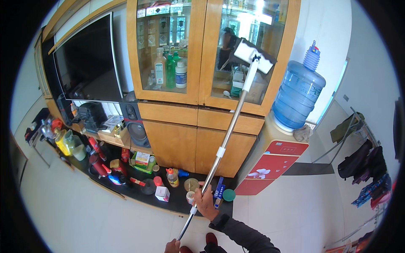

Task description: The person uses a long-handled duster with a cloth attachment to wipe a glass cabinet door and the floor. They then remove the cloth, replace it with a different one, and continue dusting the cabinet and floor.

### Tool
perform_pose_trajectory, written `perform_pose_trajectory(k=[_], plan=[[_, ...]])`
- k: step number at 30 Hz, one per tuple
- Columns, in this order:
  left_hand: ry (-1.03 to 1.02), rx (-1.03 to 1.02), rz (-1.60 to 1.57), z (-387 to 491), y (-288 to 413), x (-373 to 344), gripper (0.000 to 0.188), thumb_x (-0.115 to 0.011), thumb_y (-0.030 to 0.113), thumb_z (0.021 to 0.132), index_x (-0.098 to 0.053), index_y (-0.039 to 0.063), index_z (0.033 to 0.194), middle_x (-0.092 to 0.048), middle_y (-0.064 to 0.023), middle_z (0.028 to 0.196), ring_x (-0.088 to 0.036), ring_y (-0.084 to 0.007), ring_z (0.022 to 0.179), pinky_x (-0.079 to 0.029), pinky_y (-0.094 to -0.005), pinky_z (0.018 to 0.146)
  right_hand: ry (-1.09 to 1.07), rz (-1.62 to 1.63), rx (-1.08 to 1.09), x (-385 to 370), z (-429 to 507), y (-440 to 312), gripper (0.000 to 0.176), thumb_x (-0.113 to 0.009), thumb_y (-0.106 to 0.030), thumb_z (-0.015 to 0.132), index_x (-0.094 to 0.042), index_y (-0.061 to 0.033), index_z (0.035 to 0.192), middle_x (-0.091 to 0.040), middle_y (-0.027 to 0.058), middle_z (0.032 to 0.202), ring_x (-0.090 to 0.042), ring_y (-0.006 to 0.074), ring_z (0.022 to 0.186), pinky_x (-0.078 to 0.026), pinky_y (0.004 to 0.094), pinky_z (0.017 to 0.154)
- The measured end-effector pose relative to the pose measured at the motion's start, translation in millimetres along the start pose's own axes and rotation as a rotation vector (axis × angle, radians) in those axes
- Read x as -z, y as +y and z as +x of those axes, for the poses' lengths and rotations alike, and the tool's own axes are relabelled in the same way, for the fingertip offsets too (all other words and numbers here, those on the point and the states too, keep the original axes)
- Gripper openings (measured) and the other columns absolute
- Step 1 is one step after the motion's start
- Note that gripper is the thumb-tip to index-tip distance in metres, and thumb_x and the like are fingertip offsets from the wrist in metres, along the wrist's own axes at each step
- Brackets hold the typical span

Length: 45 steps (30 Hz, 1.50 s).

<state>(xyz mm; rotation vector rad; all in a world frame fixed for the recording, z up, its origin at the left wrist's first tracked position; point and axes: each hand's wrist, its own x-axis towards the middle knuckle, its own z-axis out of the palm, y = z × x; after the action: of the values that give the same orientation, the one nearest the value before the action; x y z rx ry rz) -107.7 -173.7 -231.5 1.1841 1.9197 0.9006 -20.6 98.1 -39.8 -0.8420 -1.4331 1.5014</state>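
My right hand [206, 202] grips the middle of a telescopic metal pole [233, 122], with a dark sleeve behind it. Lower down, at the bottom edge of the picture, my left hand [172, 246] is closed around the pole's end. The pole slants up to the right and ends in a white squeegee head [254, 57] with a dark pad or edge along its top. That head lies against, or very near, the right glass door [227, 80] of a wooden cabinet [171, 142]. A person is mirrored in the glass. Bottles [171, 71] stand behind the left door.
A red water dispenser [272, 164] with a blue water jug [299, 91] stands right of the cabinet. Below the cabinet, a dark ledge [177, 202] carries bottles, boxes and jars. A television [88, 60] and a speaker [136, 123] are left. Clothes [373, 161] hang on a rack at right.
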Motion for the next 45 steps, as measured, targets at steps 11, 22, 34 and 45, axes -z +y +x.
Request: perform_pose_trajectory(k=[11, 22, 34, 45], plan=[[0.169, 0.080, 0.173, -71.5, -67.1, 58.8, 0.041, -0.045, 0.035, 0.098, -0.060, -0.003, 0.100, -0.057, -0.0231, 0.063, -0.055, -0.0417, 0.058, -0.042, -0.0474, 0.052, -0.031, 0.231, -0.121, -68.3, -37.9, 45.3, 0.027, -0.052, -0.012, 0.094, -0.038, -0.0024, 0.115, -0.050, 0.0036, 0.065, -0.053, 0.0125, 0.049, -0.046, 0.0286, 0.045], [0.432, 0.103, 0.568, -126.0, -39.3, 166.0, 0.030, -0.049, 0.027, 0.098, -0.053, 0.001, 0.083, -0.054, -0.0227, 0.060, -0.054, -0.0432, 0.056, -0.040, -0.0500, 0.049, -0.143, 0.454, -0.156, -149.6, -48.2, 24.7, 0.031, -0.049, -0.010, 0.092, -0.033, -0.0035, 0.118, -0.048, 0.0064, 0.078, -0.054, 0.0137, 0.055, -0.052, 0.0300, 0.050], [0.751, -0.006, 0.929, -180.1, 67.2, 307.3, 0.029, -0.053, 0.025, 0.095, -0.051, 0.006, 0.074, -0.051, -0.0178, 0.061, -0.051, -0.0398, 0.053, -0.040, -0.0475, 0.047, -0.493, 0.722, -0.161, -189.3, -40.8, -84.2, 0.025, -0.046, -0.025, 0.101, -0.036, -0.0063, 0.114, -0.056, 0.0066, 0.081, -0.065, 0.0154, 0.069, -0.043, 0.0204, 0.044], [0.715, -0.126, 0.937, -160.5, 115.8, 322.8, 0.026, -0.056, 0.025, 0.093, -0.052, 0.007, 0.075, -0.052, -0.0155, 0.063, -0.051, -0.0381, 0.053, -0.040, -0.0456, 0.047, -0.422, 0.731, -0.154, -156.4, -26.6, -128.1, 0.016, -0.049, -0.019, 0.098, -0.045, -0.0043, 0.099, -0.060, 0.0077, 0.077, -0.069, 0.0188, 0.069, -0.046, 0.0215, 0.042]])
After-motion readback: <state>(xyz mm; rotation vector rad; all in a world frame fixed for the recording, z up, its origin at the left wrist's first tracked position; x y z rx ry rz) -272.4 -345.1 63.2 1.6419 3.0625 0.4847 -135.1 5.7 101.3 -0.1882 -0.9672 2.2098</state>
